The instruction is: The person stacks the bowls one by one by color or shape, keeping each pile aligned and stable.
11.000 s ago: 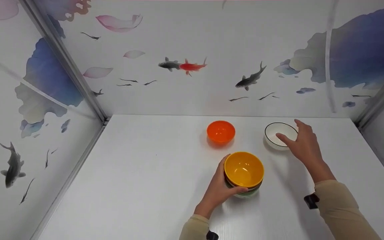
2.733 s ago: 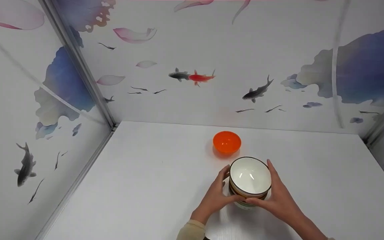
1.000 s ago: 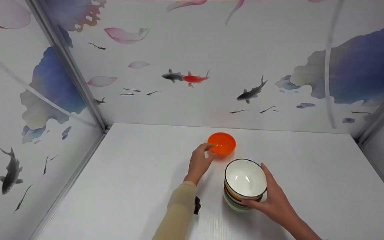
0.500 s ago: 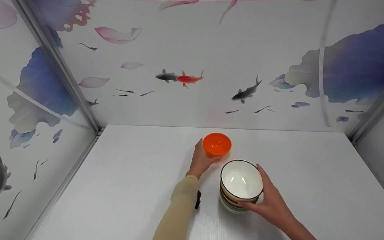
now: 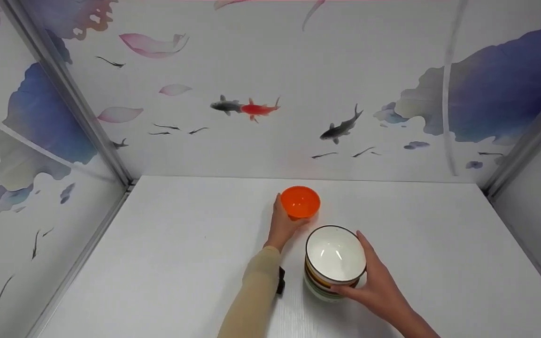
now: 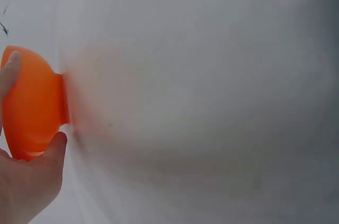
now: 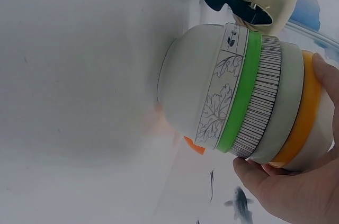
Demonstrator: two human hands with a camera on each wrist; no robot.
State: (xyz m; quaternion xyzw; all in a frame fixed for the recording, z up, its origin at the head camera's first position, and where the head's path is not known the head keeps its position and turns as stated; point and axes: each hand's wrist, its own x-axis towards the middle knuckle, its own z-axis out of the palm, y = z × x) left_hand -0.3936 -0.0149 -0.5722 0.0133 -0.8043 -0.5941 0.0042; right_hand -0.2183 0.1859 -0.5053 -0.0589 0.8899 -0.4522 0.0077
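My left hand [image 5: 283, 228] grips the small orange bowl [image 5: 300, 202] near the back of the table, thumb in front and fingers round its left side. In the left wrist view the orange bowl [image 6: 34, 102] has its foot on the white surface. Nearer to me stands a stack of several bowls, topped by a white bowl with a dark rim [image 5: 335, 253]. My right hand [image 5: 377, 279] holds this stack from the right, thumb across its front. The right wrist view shows a yellow bowl [image 7: 302, 110], a bright green band [image 7: 241, 102] and a leaf-patterned bowl [image 7: 220, 91] lower down.
The white table [image 5: 181, 263] meets a back wall [image 5: 270, 150] printed with fish and petals, just behind the orange bowl. A side wall [image 5: 64, 234] with a metal corner post bounds the left, and another wall stands at the right.
The white bowl, earlier alone at the back right, came onto the yellow-topped stack. My left hand then left the stack and took hold of the orange bowl; my right hand stayed on the stack.
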